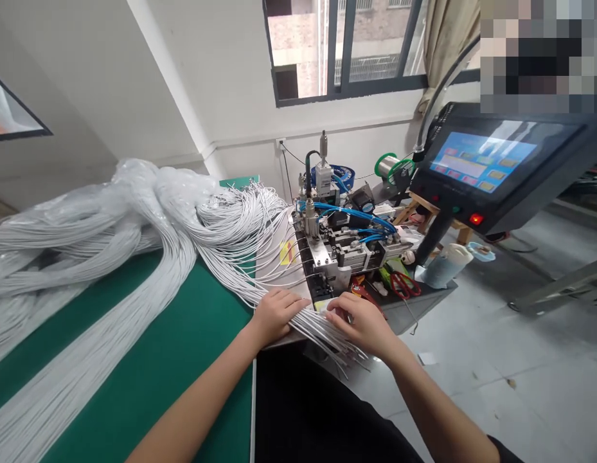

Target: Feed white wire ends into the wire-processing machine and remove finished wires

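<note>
A bundle of thin white wires [245, 288] runs across the green table's edge toward the machine, its loose ends [344, 350] fanning out past the corner. My left hand [277, 314] rests over this bundle with fingers stretched out flat. On the other side of the wires, my right hand [358, 320] is bent inward, thumb and fingertips brought together at the upper wires; how many it pinches is hidden. Right behind both hands stands a wire-processing machine [346, 247] with metal cylinders and blue air hoses. Several single wires lead up to its left side.
Plastic-wrapped wire hanks [134, 193] cover the green table [202, 360] at left. A control screen [486, 157] stands at right, before a person with a blurred-out face. Red-handled scissors [405, 285], a translucent jug [447, 265] and a green wire spool [393, 167] are near the machine.
</note>
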`<state>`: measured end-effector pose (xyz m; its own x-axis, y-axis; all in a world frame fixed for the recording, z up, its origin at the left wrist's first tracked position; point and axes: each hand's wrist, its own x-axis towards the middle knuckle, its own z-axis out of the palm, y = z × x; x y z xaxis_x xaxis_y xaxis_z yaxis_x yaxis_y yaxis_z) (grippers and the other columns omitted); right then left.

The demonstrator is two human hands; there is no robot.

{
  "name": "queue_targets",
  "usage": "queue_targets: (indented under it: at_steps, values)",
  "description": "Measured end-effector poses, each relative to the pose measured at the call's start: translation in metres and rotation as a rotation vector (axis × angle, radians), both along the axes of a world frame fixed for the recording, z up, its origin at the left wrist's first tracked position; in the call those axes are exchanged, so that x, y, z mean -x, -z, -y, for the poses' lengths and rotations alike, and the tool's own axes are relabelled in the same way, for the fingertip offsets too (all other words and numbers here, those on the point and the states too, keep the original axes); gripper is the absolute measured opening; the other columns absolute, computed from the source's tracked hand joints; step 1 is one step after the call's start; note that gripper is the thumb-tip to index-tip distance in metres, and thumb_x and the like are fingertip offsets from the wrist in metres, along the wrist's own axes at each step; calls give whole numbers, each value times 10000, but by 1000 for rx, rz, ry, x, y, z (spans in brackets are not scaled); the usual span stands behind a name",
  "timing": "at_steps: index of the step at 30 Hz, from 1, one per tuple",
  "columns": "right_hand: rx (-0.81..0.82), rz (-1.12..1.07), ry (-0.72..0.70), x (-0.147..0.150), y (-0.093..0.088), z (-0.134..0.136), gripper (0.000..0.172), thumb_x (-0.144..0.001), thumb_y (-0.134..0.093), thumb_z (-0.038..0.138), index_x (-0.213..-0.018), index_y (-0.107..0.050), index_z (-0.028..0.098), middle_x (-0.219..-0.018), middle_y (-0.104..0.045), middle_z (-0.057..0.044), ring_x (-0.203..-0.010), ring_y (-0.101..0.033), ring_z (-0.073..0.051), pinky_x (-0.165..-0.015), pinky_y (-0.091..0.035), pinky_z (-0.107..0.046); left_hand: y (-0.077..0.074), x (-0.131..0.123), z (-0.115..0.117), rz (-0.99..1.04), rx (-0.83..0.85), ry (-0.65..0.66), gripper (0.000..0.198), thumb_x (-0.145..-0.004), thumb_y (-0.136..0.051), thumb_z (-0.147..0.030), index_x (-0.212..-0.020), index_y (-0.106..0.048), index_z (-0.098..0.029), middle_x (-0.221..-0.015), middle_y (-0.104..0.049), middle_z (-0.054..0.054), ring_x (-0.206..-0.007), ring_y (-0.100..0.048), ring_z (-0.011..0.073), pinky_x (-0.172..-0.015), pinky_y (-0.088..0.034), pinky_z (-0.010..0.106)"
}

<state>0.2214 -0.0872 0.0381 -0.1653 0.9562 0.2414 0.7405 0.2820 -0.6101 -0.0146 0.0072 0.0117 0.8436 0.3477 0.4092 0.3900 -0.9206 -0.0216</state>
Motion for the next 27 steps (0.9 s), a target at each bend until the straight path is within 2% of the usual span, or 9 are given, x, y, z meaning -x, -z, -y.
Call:
queue_targets:
  at_steps: [5, 10, 12, 17, 23, 27]
  values:
    - [-27, -5, -98, 5, -3, -11, 157, -895, -559, 281, -833, -687, 215, -782, -637, -20, -699, -589, -145, -621, -403, -232, 0, -2, 0, -2, -51, -27, 405, -783, -473, -117, -1152, -615, -205, -903, -667, 57, -809, -599, 208, -735, -436, 328]
    - [-99, -54, -110, 7, 0, -24, 181, -898, -541, 261, -800, -684, 211, -752, -632, -18, -675, -572, -140, -609, -390, -225, 1, -8, 1, 84, -116, -58, 267, -919, -428, -206, -1087, -636, -194, -658, -606, 18, -605, -562, 168, -579, -387, 273]
    - [-134, -107, -80, 6, 0, -29, 216, -896, -530, 255, -741, -670, 196, -715, -621, -20, -656, -567, -141, -602, -389, -230, 0, -10, 1, 131, -132, -78, 277, -947, -410, -215, -1111, -631, -190, -681, -634, 26, -631, -585, 165, -600, -403, 271]
    - [-199, -302, 39, -4, 2, -37, 260, -893, -522, 289, -685, -641, 186, -668, -619, -30, -634, -574, -159, -613, -420, -259, -3, -15, 4, 237, -108, -190, 291, -947, -396, -211, -1111, -634, -174, -907, -701, 78, -836, -634, 201, -729, -469, 314]
    - [-56, -349, 38, -21, 14, -41, 243, -883, -548, 366, -800, -688, 185, -798, -694, -47, -705, -613, -174, -623, -446, -263, 5, -26, 7, 199, -117, -197, 282, -935, -401, -158, -940, -682, -177, -770, -681, 61, -743, -621, 189, -674, -457, 313]
    - [24, -362, 61, -28, 18, -45, 257, -848, -578, 402, -785, -682, 175, -717, -672, -31, -611, -567, -149, -558, -426, -250, 7, -31, 7, 196, -131, -175, 302, -926, -390, -130, -916, -688, -172, -740, -667, 63, -734, -612, 181, -679, -449, 315]
